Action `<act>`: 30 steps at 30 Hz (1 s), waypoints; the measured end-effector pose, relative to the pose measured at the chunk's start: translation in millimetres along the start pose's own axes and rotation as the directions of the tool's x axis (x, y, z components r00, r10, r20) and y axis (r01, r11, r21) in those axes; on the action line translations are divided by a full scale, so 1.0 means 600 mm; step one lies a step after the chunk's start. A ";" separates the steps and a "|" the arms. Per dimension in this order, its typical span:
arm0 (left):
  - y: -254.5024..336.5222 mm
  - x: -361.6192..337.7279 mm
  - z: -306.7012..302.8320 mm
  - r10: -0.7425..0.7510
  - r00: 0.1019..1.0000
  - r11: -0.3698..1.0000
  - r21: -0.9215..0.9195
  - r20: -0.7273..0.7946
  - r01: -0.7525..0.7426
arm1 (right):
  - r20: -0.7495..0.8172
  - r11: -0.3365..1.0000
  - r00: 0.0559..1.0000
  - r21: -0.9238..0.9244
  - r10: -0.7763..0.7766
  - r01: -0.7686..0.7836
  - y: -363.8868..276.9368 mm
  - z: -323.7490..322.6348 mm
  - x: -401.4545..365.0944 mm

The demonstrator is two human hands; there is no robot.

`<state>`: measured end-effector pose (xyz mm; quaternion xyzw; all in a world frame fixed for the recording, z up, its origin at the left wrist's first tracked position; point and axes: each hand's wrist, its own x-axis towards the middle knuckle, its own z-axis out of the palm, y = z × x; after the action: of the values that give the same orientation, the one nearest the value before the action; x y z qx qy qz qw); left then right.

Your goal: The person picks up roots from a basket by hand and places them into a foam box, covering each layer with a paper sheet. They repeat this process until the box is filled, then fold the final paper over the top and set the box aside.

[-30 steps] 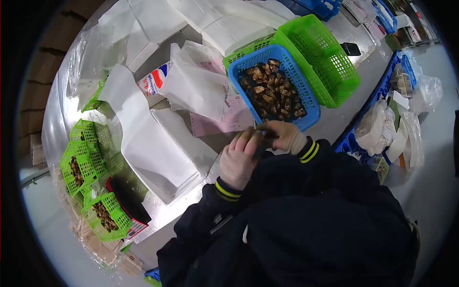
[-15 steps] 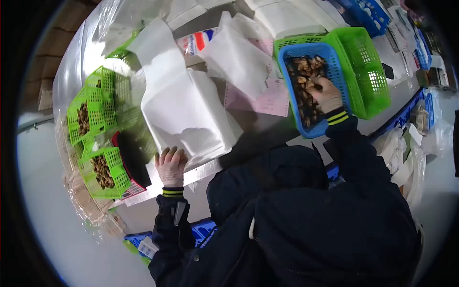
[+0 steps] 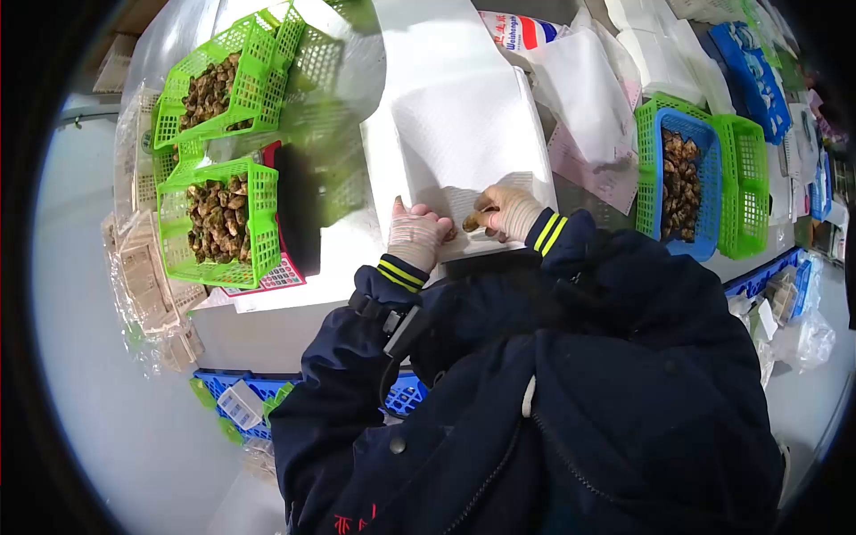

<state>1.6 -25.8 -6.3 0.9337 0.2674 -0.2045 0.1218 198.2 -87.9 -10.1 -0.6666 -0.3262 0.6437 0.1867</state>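
My right hand [image 3: 512, 212] is closed in a pinch on a small brown knobbly lump [image 3: 471, 223], mushroom-like in look, over the near end of a stack of white paper sheets [image 3: 473, 134]. Close beside it, my left hand [image 3: 416, 232] rests at the sheets' near left corner with its fingers curled and thumb raised. A bit of brown shows at its fingertips; whether it is held cannot be made out. Similar brown lumps [image 3: 680, 183] lie in a blue plastic basket [image 3: 707, 214] to the right.
Green baskets [image 3: 264, 223] of brown lumps stand at left, by a red-edged device with keys [image 3: 281, 275], perhaps a scale. Another green basket [image 3: 749, 183] adjoins the blue one. Pink printed paper [image 3: 588, 174] and a white printed packet [image 3: 522, 31] lie beyond the sheets.
My right hand has left the blue basket and come over the white sheets with a brown lump. My left hand has curled its fingers near the sheets' edge. The view has shifted.
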 end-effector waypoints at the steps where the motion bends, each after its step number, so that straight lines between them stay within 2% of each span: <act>1: -0.001 0.002 -0.004 0.000 1.000 1.000 -0.008 -0.004 0.000 | 0.002 1.000 1.000 -0.025 0.017 -0.017 -0.004 0.009 0.002; 3: 0.001 0.005 -0.011 -0.021 0.999 1.000 -0.018 0.042 0.021 | 0.009 0.997 0.997 0.000 0.071 -0.071 0.009 0.018 0.013; 4: 0.003 0.008 -0.007 -0.023 0.999 0.999 -0.026 0.042 0.024 | -0.031 0.975 0.999 -0.223 -0.016 0.009 0.009 0.016 0.008; 5: 0.004 0.008 -0.007 -0.025 0.999 0.999 -0.030 0.038 0.026 | -0.046 0.897 0.991 -0.432 -0.123 0.092 0.004 0.013 0.006; 6: 0.006 0.006 -0.007 -0.036 0.999 0.998 -0.060 0.011 0.036 | -0.029 0.851 0.994 -0.520 -0.104 0.074 0.001 0.008 0.003; 7: 0.009 0.003 -0.015 -0.043 0.999 0.995 -0.087 -0.012 0.042 | -0.034 0.853 0.994 -0.517 -0.105 0.072 -0.005 0.007 -0.001; 9: 0.011 0.000 -0.030 -0.036 0.999 0.994 -0.105 0.008 0.037 | -0.004 0.755 0.997 -0.653 -0.081 0.058 -0.008 0.006 -0.008; 10: 0.014 -0.001 -0.036 -0.033 0.999 0.991 -0.126 0.030 0.036 | -0.021 0.801 1.000 -0.599 -0.012 -0.003 -0.004 0.009 0.003; 11: 0.013 -0.001 -0.027 -0.020 0.999 0.992 -0.124 0.029 0.024 | -0.032 0.819 0.996 -0.572 -0.084 0.051 0.010 0.009 0.004; 14: 0.004 -0.005 0.000 0.036 0.976 0.993 -0.100 -0.215 -0.059 | 0.020 0.785 0.984 -0.600 -0.179 0.155 0.022 0.016 0.015; 15: 0.004 -0.002 0.005 0.042 0.975 0.994 -0.090 -0.217 -0.063 | 0.035 0.763 0.977 -0.619 -0.210 0.186 0.022 0.015 0.012; 17: 0.008 0.001 0.004 0.016 0.982 0.990 -0.137 -0.187 -0.042 | -0.005 0.718 0.987 -0.687 -0.163 0.115 0.016 0.021 0.014; 18: 0.013 0.006 0.004 0.035 0.982 0.989 -0.132 -0.187 -0.061 | -0.022 0.726 0.987 -0.680 -0.159 0.102 0.021 0.011 0.009; 21: 0.006 -0.005 0.004 -0.014 0.990 0.996 -0.085 -0.142 0.002 | -0.033 0.760 0.942 -0.600 -0.333 0.248 0.041 0.005 0.012; 23: 0.006 -0.006 0.009 0.026 0.973 0.998 -0.048 -0.230 -0.038 | -0.143 0.824 0.899 -0.478 -0.414 0.304 0.030 -0.017 -0.028; 24: 0.011 -0.013 -0.010 0.020 0.980 0.998 -0.056 -0.197 -0.031 | -0.160 0.814 0.874 -0.470 -0.460 0.342 0.012 -0.037 -0.061; 25: 0.010 -0.023 -0.013 0.014 0.983 0.998 -0.050 -0.183 -0.024 | -0.194 0.835 0.845 -0.370 -0.498 0.407 0.010 -0.052 -0.085; 26: 0.009 -0.029 -0.015 0.020 0.975 0.997 -0.072 -0.220 -0.037 | -0.203 0.932 0.918 -0.197 -0.342 0.304 -0.005 -0.071 -0.114; 27: 0.009 -0.031 -0.018 0.029 0.964 0.994 -0.095 -0.264 -0.057 | -0.222 0.938 0.914 -0.140 -0.341 0.316 -0.004 -0.090 -0.132; 28: 0.010 -0.039 -0.020 -0.005 0.948 0.979 -0.193 -0.319 -0.060 | -0.247 0.974 0.942 -0.051 -0.228 0.222 -0.002 -0.112 -0.152; 29: 0.011 -0.047 -0.020 -0.028 0.950 0.975 -0.219 -0.310 -0.043 | -0.266 0.992 0.958 0.039 -0.107 0.122 0.007 -0.135 -0.172; 30: 0.014 -0.058 -0.023 -0.064 0.937 0.968 -0.250 -0.345 -0.026 | -0.352 0.991 0.931 0.055 -0.098 0.125 0.026 -0.160 -0.187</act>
<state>-16.1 -43.8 22.3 0.9295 0.3176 -0.0009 0.1875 300.0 -158.4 71.9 -0.7428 -0.3004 0.5158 0.3032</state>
